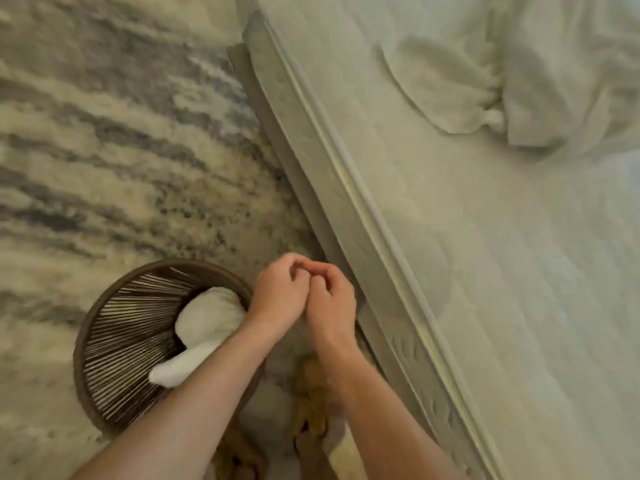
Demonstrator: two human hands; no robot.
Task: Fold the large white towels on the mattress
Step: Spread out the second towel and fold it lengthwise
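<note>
My left hand (281,289) and my right hand (333,304) are held together over the floor, just left of the mattress (485,271) edge. Both have curled fingers, and their fingertips touch each other. Nothing shows in either hand. A white towel (204,327) lies bunched in a round brown wicker basket (104,306) at lower left, partly under my left forearm. On the mattress at upper right lies a crumpled heap of white cloth (540,81).
The mattress side and its piped seam (363,202) run diagonally from top centre to bottom right. A grey and cream streaked rug (121,133) covers the floor on the left. Blurred tan and white shapes (311,403) lie on the floor below my wrists.
</note>
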